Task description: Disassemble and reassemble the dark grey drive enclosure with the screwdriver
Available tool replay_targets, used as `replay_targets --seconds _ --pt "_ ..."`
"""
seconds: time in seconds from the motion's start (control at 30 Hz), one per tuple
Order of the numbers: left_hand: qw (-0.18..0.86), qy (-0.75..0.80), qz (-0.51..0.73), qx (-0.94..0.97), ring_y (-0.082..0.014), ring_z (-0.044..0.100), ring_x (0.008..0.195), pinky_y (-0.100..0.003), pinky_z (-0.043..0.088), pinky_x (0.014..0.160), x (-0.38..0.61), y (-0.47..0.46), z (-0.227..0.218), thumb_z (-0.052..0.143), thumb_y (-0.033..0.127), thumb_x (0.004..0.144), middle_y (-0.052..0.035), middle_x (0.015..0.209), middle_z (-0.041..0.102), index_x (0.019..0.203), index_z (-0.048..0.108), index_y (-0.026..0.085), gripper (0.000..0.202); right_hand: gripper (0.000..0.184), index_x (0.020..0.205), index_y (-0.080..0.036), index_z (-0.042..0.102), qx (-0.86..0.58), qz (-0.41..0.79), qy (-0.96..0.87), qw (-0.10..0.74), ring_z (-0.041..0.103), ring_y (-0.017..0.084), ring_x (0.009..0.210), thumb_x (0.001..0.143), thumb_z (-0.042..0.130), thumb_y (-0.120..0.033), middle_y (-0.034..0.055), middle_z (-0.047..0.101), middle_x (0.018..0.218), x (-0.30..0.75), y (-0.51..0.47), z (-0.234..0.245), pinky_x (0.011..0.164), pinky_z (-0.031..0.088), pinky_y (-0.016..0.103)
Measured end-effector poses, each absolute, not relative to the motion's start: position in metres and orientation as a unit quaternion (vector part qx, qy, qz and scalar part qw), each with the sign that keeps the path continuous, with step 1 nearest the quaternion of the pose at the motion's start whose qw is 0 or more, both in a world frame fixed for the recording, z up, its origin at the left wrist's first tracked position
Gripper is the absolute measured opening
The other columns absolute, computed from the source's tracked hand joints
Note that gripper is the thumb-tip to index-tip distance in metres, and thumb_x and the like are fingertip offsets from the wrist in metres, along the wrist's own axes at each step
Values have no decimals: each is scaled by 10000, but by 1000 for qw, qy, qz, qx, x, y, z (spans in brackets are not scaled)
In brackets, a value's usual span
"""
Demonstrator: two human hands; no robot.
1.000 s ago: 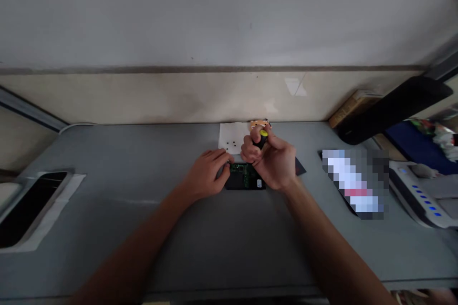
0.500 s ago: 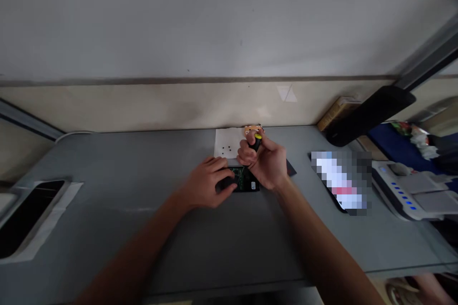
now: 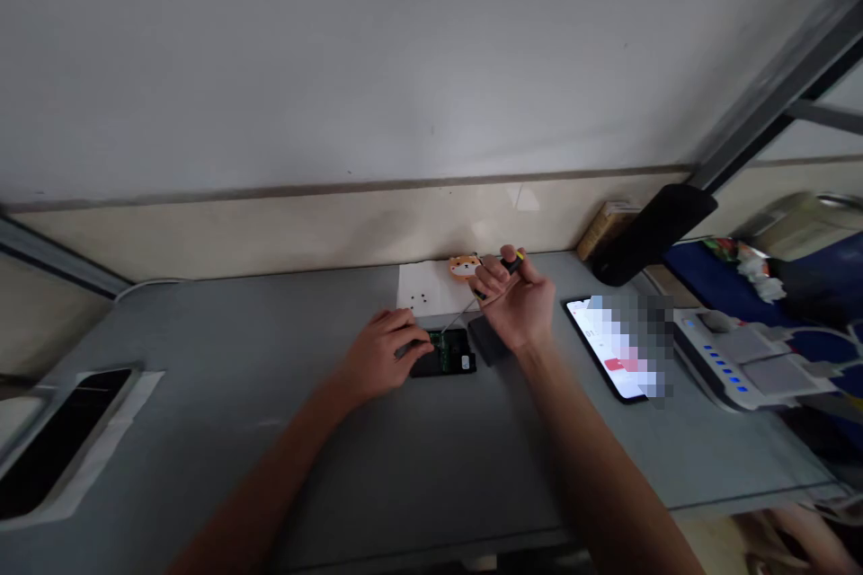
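An opened black electronic device [image 3: 462,365] lies on the desk with its green circuit board showing. My left hand [image 3: 381,355] is at its left end, thumb and forefinger pinched together over the board's edge. Something dark shows between those fingers, but I cannot make out what it is. In my right hand [image 3: 519,305] is a screwdriver [image 3: 515,263] with a black and yellow handle. Its thin shaft slants down left, the tip at the board close to my left fingertips. Beside the device, partly under my right hand, rests a dark flat piece [image 3: 486,343].
Several small dark screws [image 3: 422,298] lie on white paper [image 3: 431,280] behind the device, near an orange-and-white animal-face item [image 3: 463,267]. To the right are a lit phone [image 3: 610,350], a power strip [image 3: 725,368] and a black cylinder [image 3: 653,235]. Another phone [image 3: 64,436] lies far left.
My right hand has tilted the screwdriver and moved right, baring its shaft and more of the board. My left fingers have drawn into a pinch. The view has shifted slightly.
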State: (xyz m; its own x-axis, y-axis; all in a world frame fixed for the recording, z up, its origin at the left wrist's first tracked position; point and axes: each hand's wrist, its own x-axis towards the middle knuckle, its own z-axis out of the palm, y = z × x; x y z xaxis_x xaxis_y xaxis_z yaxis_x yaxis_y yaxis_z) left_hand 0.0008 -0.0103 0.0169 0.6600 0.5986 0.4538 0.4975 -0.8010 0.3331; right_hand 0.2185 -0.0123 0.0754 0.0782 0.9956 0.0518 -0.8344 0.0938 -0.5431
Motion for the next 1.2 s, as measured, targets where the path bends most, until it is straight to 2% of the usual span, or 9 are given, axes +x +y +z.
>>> replay_targets --seconds 0.1,0.3,0.5,0.57,0.67,0.73,0.8,1.0,1.2 --pt "59 334 295 893 -171 651 793 -337 523 855 6 -1 21 529 295 1038 -28 824 671 920 739 212 254 211 711 -243 492 -195 606 -185 749 208 142 517 921 491 -267 -58 221 632 234 -8 73 503 320 258" --pt "38 354 195 914 -206 671 893 -356 496 897 46 40 36 613 289 996 -42 879 695 908 767 213 193 170 700 -247 498 -203 549 -154 796 219 144 514 867 528 -253 -55 256 631 264 -1 61 510 343 271" --pt "66 360 121 923 -228 695 972 -362 509 911 68 61 44 651 243 967 -62 972 735 999 772 201 132 166 706 -235 507 -200 540 -148 804 235 136 508 871 487 -229 -52 293 614 282 -2 58 517 347 249" --pt "65 366 121 920 -244 696 1017 -378 521 922 63 51 45 632 268 980 -86 1033 742 1068 759 185 176 193 709 -237 504 -211 539 -156 800 248 135 504 898 476 -258 -50 302 623 288 -4 61 518 350 251" --pt "75 378 152 910 -271 659 1168 -433 513 1007 51 19 39 580 349 1010 -127 1227 717 1299 664 184 343 239 710 -241 501 -230 523 -177 802 268 136 499 935 457 -310 -48 300 622 294 -7 68 521 361 257" --pt "98 368 166 909 -282 610 1270 -465 480 1082 42 -6 30 659 428 959 -116 1360 671 1425 565 237 512 263 717 -243 505 -237 508 -201 803 289 134 500 954 458 -348 -45 304 621 296 -9 72 528 375 258" --pt "118 359 153 913 -296 593 1302 -482 468 1105 34 -25 18 738 445 897 -115 1417 642 1477 506 262 651 283 726 -245 507 -240 495 -234 802 311 131 504 968 473 -389 -42 314 628 296 -10 75 536 389 259" --pt "157 416 192 875 -294 604 1286 -481 450 1121 17 -29 4 748 359 886 -91 1368 676 1484 485 288 657 327 720 -244 514 -258 472 -278 796 333 131 513 979 500 -442 -26 373 633 285 -11 79 525 366 267" --pt "203 422 206 859 -296 580 1317 -550 328 1193 19 -20 15 788 301 845 -78 1322 703 1465 477 299 694 366 716 -244 581 -287 400 -380 783 363 146 568 965 549 -510 -13 436 638 276 -16 83 548 317 288"
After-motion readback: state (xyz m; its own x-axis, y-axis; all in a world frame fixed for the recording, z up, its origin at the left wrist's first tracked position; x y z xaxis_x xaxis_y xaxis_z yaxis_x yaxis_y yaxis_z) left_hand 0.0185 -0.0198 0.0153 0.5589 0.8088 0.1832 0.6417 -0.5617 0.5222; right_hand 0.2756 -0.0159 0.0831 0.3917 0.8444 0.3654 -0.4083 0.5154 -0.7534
